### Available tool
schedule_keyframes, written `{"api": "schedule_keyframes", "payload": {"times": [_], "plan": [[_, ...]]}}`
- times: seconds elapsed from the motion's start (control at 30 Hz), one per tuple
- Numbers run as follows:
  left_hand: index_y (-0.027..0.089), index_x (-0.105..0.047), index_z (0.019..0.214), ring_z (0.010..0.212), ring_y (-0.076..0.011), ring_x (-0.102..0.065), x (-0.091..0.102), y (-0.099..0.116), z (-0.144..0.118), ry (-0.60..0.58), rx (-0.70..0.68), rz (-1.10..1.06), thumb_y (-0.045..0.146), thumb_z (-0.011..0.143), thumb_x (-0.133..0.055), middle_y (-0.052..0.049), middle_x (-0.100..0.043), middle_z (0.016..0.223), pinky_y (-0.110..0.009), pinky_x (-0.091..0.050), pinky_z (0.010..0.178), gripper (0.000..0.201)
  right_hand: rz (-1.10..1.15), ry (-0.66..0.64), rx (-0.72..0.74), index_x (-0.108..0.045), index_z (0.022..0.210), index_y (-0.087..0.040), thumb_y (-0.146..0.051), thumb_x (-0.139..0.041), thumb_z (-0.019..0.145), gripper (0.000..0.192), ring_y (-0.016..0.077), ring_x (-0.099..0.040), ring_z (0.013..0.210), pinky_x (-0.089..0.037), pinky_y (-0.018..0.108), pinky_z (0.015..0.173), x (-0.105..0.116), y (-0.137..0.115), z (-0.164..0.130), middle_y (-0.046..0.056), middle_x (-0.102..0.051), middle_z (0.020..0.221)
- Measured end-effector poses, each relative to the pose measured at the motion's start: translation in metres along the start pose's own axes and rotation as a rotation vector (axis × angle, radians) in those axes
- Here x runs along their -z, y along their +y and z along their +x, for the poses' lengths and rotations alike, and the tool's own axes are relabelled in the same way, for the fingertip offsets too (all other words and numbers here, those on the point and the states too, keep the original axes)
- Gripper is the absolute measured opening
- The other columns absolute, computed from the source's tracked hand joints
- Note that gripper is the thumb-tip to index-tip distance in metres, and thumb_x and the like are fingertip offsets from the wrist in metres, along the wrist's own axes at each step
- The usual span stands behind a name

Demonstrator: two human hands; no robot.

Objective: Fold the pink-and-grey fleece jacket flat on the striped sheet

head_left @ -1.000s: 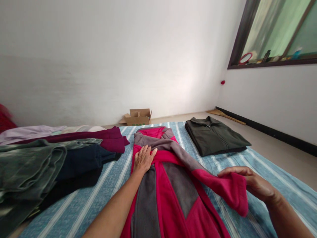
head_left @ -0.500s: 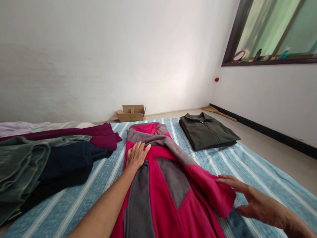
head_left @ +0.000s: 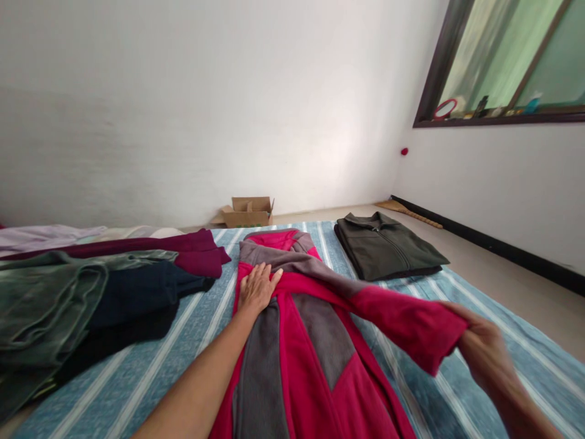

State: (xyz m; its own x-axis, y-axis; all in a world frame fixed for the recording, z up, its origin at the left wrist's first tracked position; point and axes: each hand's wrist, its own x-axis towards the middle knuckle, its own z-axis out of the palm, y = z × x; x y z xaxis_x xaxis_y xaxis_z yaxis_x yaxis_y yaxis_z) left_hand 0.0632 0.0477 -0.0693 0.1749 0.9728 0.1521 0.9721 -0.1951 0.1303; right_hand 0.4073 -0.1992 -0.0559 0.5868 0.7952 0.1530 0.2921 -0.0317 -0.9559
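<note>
the left hand (head_left: pixel 258 286) lies open, palm down, fingers spread a little, pressing on the upper part of a pink and grey jacket (head_left: pixel 315 366). the right hand (head_left: pixel 487 341) is closed around the cuff end of the sleeve (head_left: pixel 402 317); its fingertips are partly hidden and a bit blurred. the sleeve runs taut across the jacket's chest, grey first and then pink, and reaches out past the jacket's right edge, over the blue striped cover (head_left: pixel 150 366). the jacket itself lies lengthwise on that cover, its collar end at the far side and its lower part running out of view at the bottom.

to the right, beyond the sleeve, sits a folded dark green jacket (head_left: pixel 393 247), collar up top. to the left are loosely laid clothes: a maroon garment (head_left: pixel 201 250), a navy one (head_left: pixel 132 292) and a grey-green one (head_left: pixel 41 305). past the far edge of the cover, a cardboard box (head_left: pixel 249 213) stands open by the white wall (head_left: pixel 228 110), and a broom (head_left: pixel 409 213) lies on the floor near the corner.
</note>
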Motion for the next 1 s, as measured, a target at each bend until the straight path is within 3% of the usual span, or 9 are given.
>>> {"api": "schedule_keyframes", "payload": {"times": [0.07,0.17,0.27,0.43,0.57,0.7,0.87,0.93,1.0], "plan": [[0.020,-0.038,0.137,0.135,-0.0222,-0.026,0.001,0.001,0.000,-0.017,0.008,0.005,0.050,0.092,-0.021,-0.007,-0.034,0.145,-0.041,-0.023,0.107,0.057,0.141,0.095,-0.162,-0.067,0.083,-0.020,-0.029,-0.060,0.063,0.023,0.0174,-0.056,0.046,-0.044,0.026,0.042,0.005,0.004,0.012,0.000,-0.062,0.054],[0.017,-0.034,0.139,0.135,-0.0220,-0.026,0.002,0.002,-0.001,-0.022,0.021,0.011,0.051,0.092,-0.021,-0.009,-0.032,0.146,-0.041,-0.022,0.107,0.060,0.133,-0.021,-0.392,-0.063,0.075,-0.020,-0.027,-0.059,0.060,0.017,0.0167,-0.055,0.041,-0.042,0.025,0.039,0.004,0.013,0.025,-0.001,-0.058,0.046],[0.016,-0.032,0.140,0.135,-0.0221,-0.025,0.004,0.003,-0.002,-0.031,0.025,0.006,0.054,0.091,-0.020,-0.009,-0.031,0.147,-0.041,-0.022,0.107,0.063,0.005,-0.058,-0.429,-0.063,0.082,-0.021,-0.027,-0.056,0.061,0.023,0.0165,-0.055,0.042,-0.040,0.025,0.039,0.001,0.020,0.027,-0.002,-0.059,0.047],[0.016,-0.032,0.140,0.136,-0.0223,-0.023,0.004,0.004,-0.001,-0.059,0.032,-0.013,0.056,0.090,-0.020,-0.008,-0.030,0.147,-0.041,-0.021,0.108,0.065,-0.277,-0.091,-0.318,-0.064,0.083,-0.020,-0.031,-0.051,0.065,0.025,0.0173,-0.053,0.040,-0.037,0.026,0.040,0.014,0.026,0.025,-0.002,-0.055,0.043],[0.017,-0.032,0.140,0.137,-0.0224,-0.021,0.002,0.002,0.000,-0.071,0.037,-0.017,0.058,0.089,-0.020,-0.007,-0.027,0.148,-0.041,-0.019,0.108,0.067,-0.636,0.078,-0.143,-0.064,0.076,-0.021,-0.047,-0.054,0.069,0.029,0.0227,-0.058,0.049,-0.040,0.032,0.049,0.029,0.018,0.025,0.005,-0.063,0.055],[0.017,-0.033,0.140,0.136,-0.0221,-0.022,0.001,0.002,0.000,-0.067,0.030,-0.005,0.058,0.090,-0.019,-0.007,-0.028,0.148,-0.041,-0.019,0.108,0.066,-0.739,0.218,0.076,-0.063,0.080,-0.024,-0.053,-0.047,0.076,0.033,0.0260,-0.062,0.062,-0.042,0.034,0.054,0.012,-0.005,0.007,0.007,-0.069,0.072],[0.017,-0.034,0.139,0.136,-0.0225,-0.024,0.003,0.004,-0.002,-0.059,0.026,-0.005,0.056,0.090,-0.020,-0.007,-0.031,0.147,-0.042,-0.022,0.107,0.064,-0.843,-0.054,0.490,-0.062,0.079,-0.025,-0.042,-0.038,0.085,0.030,0.0212,-0.062,0.071,-0.040,0.029,0.057,-0.034,-0.029,-0.021,0.006,-0.067,0.082],[0.016,-0.033,0.140,0.136,-0.0224,-0.024,0.004,0.004,-0.003,-0.053,0.026,-0.009,0.055,0.090,-0.021,-0.008,-0.032,0.146,-0.042,-0.022,0.107,0.064,-0.962,-0.079,0.500,-0.061,0.080,-0.025,-0.038,-0.038,0.084,0.027,0.0226,-0.062,0.077,-0.039,0.029,0.056,-0.040,-0.032,-0.023,0.006,-0.066,0.085],[0.015,-0.032,0.140,0.136,-0.0224,-0.024,0.003,0.004,-0.003,-0.040,0.018,-0.013,0.054,0.091,-0.022,-0.008,-0.032,0.146,-0.042,-0.022,0.107,0.064,-1.049,-0.069,0.376,-0.059,0.080,-0.024,-0.043,-0.043,0.082,0.025,0.0248,-0.062,0.074,-0.038,0.029,0.052,-0.033,-0.031,-0.020,0.006,-0.065,0.082]]}}
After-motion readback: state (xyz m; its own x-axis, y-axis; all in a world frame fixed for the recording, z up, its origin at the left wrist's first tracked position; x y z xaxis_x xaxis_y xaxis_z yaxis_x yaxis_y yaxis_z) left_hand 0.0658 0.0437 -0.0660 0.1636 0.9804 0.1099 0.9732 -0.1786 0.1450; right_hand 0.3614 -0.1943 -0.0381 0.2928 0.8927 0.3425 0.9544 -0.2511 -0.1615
